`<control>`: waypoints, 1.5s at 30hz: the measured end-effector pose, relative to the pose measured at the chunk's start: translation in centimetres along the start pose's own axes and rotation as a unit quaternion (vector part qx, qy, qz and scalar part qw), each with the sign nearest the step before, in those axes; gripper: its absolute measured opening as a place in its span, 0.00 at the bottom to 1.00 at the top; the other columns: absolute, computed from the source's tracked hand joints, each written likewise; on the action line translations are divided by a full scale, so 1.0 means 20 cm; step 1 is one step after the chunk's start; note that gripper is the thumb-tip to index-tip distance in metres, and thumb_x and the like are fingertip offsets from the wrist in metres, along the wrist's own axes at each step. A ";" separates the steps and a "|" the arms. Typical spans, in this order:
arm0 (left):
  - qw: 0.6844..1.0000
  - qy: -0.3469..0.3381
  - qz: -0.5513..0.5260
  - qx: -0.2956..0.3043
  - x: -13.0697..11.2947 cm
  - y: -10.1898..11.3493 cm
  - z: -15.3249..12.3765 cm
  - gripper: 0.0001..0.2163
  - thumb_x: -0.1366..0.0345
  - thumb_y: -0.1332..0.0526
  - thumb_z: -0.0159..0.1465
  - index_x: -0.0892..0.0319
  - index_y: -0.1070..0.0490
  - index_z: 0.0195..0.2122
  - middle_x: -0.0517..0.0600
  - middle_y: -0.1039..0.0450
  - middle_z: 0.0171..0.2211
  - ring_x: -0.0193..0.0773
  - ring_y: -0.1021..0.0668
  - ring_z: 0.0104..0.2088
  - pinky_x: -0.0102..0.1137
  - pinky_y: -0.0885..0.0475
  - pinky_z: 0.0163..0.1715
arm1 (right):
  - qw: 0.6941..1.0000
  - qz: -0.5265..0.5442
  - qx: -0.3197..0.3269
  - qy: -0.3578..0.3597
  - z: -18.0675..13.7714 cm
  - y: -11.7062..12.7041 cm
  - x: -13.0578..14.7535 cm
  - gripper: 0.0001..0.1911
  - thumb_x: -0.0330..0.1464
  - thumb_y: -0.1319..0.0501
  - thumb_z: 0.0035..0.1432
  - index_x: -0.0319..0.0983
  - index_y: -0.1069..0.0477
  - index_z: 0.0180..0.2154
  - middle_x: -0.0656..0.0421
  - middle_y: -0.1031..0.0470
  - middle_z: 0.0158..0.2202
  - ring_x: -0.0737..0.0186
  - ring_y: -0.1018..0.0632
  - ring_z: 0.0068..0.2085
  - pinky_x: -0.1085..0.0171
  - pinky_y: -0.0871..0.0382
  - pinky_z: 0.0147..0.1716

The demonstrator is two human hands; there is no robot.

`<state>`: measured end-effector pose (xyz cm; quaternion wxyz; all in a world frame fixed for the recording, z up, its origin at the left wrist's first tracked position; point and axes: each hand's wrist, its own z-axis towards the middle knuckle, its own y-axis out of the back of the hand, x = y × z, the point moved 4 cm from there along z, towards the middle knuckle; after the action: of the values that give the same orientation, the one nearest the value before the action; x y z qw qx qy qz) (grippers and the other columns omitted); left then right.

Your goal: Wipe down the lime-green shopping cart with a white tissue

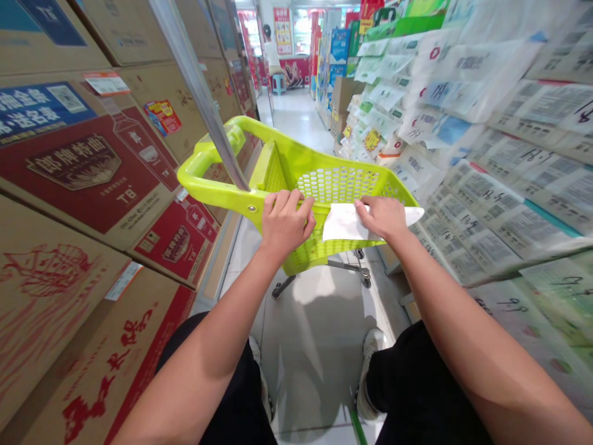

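Observation:
A lime-green plastic shopping cart [301, 253] stands in front of me, turned sideways with its handle [199, 176] at the left. My left hand [286, 217] is closed over the near rim of the basket. Further right on the same rim, my right hand [383, 216] is closed with a white sheet of paper [341, 222] under its thumb. The paper hangs over the basket's near side; I cannot read anything on it. No goods show in the visible part of the perforated basket. A grey metal pole [208, 105] rises by the handle end.
Stacked cardboard cartons [78, 167] line the left side closely. Packs of tissue paper [500, 204] are piled along the right. Tiled floor [299, 120] runs ahead to a person [271, 52] by a blue stool [278, 84]. A brown carton [345, 96] stands at the right.

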<state>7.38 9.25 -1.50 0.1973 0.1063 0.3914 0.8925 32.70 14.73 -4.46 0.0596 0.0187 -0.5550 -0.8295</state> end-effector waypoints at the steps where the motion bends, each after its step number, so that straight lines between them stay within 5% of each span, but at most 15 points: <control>1: 1.000 -0.001 0.002 0.000 -0.01 0.00 0.00 0.18 0.62 0.47 0.72 0.51 0.21 0.56 0.57 0.21 0.50 0.57 0.25 0.53 0.52 0.40 0.59 | 1.000 -0.001 -0.004 -0.013 0.00 -0.01 -0.03 0.31 0.52 0.52 0.73 0.40 0.17 0.43 0.47 0.15 0.40 0.48 0.18 0.40 0.58 0.46 0.35; 7: 1.000 0.021 0.010 -0.017 -0.06 -0.01 0.01 0.20 0.64 0.49 0.72 0.52 0.24 0.60 0.56 0.20 0.49 0.57 0.25 0.52 0.52 0.41 0.58 | 0.998 0.033 -0.048 -0.040 -0.02 0.00 -0.01 0.25 0.48 0.46 0.69 0.42 0.17 0.48 0.49 0.14 0.40 0.45 0.17 0.42 0.57 0.40 0.42; 16: 0.997 0.062 0.000 -0.042 -0.11 -0.01 0.00 0.19 0.58 0.48 0.74 0.53 0.25 0.59 0.56 0.20 0.48 0.57 0.25 0.52 0.52 0.42 0.58 | 0.991 0.121 -0.054 0.005 -0.06 0.09 0.41 0.23 0.47 0.46 0.71 0.43 0.19 0.51 0.52 0.14 0.44 0.48 0.17 0.48 0.57 0.37 0.48; 19: 0.998 0.056 0.015 -0.035 -0.09 0.00 0.00 0.18 0.57 0.48 0.74 0.54 0.25 0.59 0.57 0.20 0.48 0.57 0.25 0.52 0.51 0.41 0.58 | 0.991 0.121 -0.053 -0.019 -0.06 0.10 0.45 0.23 0.46 0.48 0.72 0.43 0.18 0.50 0.51 0.14 0.43 0.47 0.17 0.46 0.58 0.37 0.47; 24: 0.998 0.033 0.027 -0.043 -0.03 0.00 0.00 0.18 0.59 0.48 0.74 0.56 0.25 0.58 0.58 0.20 0.46 0.56 0.25 0.50 0.50 0.39 0.57 | 0.995 0.083 -0.035 -0.049 -0.03 0.05 0.26 0.23 0.44 0.49 0.71 0.43 0.18 0.51 0.50 0.14 0.42 0.46 0.17 0.42 0.58 0.37 0.40; 29: 0.997 0.027 0.028 -0.061 -0.03 -0.02 0.02 0.18 0.62 0.49 0.74 0.56 0.25 0.58 0.57 0.19 0.46 0.55 0.24 0.49 0.50 0.38 0.56 | 0.993 0.014 -0.024 -0.111 -0.02 0.00 -0.03 0.34 0.48 0.58 0.75 0.37 0.17 0.46 0.43 0.15 0.40 0.45 0.17 0.41 0.57 0.40 0.38; 32: 0.997 0.040 0.010 -0.058 -0.06 -0.03 0.02 0.19 0.61 0.48 0.74 0.57 0.25 0.60 0.58 0.19 0.47 0.56 0.24 0.51 0.51 0.39 0.58 | 0.992 0.002 -0.028 -0.123 -0.03 -0.01 -0.08 0.35 0.49 0.58 0.75 0.38 0.16 0.46 0.43 0.15 0.40 0.44 0.17 0.42 0.56 0.39 0.40; 42: 0.997 0.057 -0.005 -0.056 -0.10 -0.04 0.00 0.20 0.55 0.47 0.73 0.56 0.26 0.60 0.58 0.20 0.48 0.59 0.25 0.53 0.52 0.43 0.60 | 0.994 0.091 -0.043 -0.033 -0.04 0.09 0.42 0.29 0.50 0.52 0.74 0.43 0.16 0.47 0.49 0.14 0.40 0.47 0.17 0.44 0.57 0.38 0.46; 45: 0.998 0.045 0.004 -0.047 -0.06 -0.02 0.00 0.20 0.55 0.46 0.73 0.58 0.26 0.60 0.58 0.20 0.48 0.58 0.24 0.51 0.51 0.41 0.59 | 0.995 0.088 -0.041 -0.027 -0.04 0.10 0.46 0.29 0.51 0.53 0.74 0.44 0.16 0.47 0.50 0.14 0.40 0.47 0.17 0.44 0.58 0.39 0.43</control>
<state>8.64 8.89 -1.77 0.1808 0.0583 0.3567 0.9147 23.79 12.18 -2.63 0.1175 -0.0550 -0.5215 -0.8433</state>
